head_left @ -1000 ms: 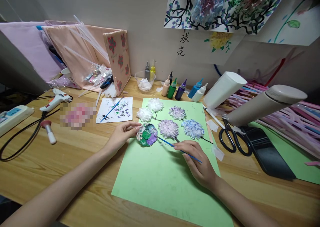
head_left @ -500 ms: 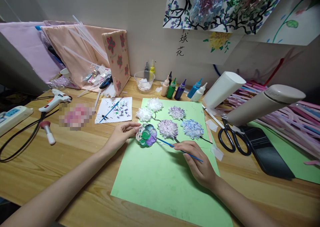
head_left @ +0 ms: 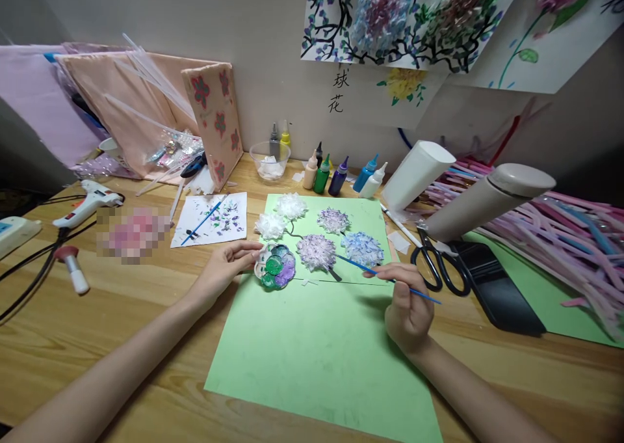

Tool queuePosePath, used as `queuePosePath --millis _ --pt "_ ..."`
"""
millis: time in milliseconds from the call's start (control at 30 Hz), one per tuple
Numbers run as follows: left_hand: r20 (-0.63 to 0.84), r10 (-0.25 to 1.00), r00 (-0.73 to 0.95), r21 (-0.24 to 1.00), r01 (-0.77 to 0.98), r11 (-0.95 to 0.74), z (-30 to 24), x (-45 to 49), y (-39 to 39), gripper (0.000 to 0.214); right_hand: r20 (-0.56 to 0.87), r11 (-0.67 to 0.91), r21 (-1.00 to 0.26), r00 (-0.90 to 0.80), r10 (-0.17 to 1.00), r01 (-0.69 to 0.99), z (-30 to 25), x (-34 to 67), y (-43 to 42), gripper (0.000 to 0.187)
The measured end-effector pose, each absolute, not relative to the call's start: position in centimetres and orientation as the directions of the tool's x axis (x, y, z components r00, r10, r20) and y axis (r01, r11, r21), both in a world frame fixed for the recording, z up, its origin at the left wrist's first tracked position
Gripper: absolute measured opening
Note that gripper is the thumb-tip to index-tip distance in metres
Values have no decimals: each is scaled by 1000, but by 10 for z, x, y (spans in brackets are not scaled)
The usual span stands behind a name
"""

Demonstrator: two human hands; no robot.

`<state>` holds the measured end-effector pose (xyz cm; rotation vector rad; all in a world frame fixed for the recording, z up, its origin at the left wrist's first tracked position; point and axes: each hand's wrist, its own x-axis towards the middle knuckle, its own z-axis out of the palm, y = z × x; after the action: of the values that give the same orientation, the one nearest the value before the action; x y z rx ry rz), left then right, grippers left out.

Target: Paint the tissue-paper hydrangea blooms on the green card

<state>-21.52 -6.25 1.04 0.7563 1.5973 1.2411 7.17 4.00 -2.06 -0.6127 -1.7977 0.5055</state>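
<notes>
My left hand [head_left: 225,267] pinches the left rim of a small flower-shaped paint palette [head_left: 275,267] holding green and purple paint. It rests on a light green paper sheet [head_left: 312,358]. My right hand [head_left: 408,306] grips a thin blue paintbrush [head_left: 385,277], its tip near the pale purple tissue flower [head_left: 316,250]. A blue-white flower [head_left: 361,248], a small purple flower [head_left: 333,220] and two white flowers [head_left: 280,214] are also stuck on the sheet, joined by thin dark painted stems.
Small paint bottles [head_left: 336,173] and a clear bowl [head_left: 266,160] stand at the back. Black scissors [head_left: 436,267], white cylinders [head_left: 482,199] and a heap of pink straws [head_left: 560,222] lie right. A test paper with a second brush [head_left: 209,216], a glue gun [head_left: 88,203] and cables lie left.
My right hand has moved right and lifted the brush away from the palette; its tip now points at the flowers. The view has shifted slightly. My left hand stays on the palette.
</notes>
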Motion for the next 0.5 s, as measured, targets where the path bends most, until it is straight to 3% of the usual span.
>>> queuePosePath --millis 200,500 --pt "-298 879 -373 953 -73 293 9 -216 -63 47 693 779 -603 -372 617 170 -16 67 37 21" --pt "-292 881 -373 955 -68 288 9 -217 -63 46 705 798 -570 -382 598 197 -16 68 37 21"
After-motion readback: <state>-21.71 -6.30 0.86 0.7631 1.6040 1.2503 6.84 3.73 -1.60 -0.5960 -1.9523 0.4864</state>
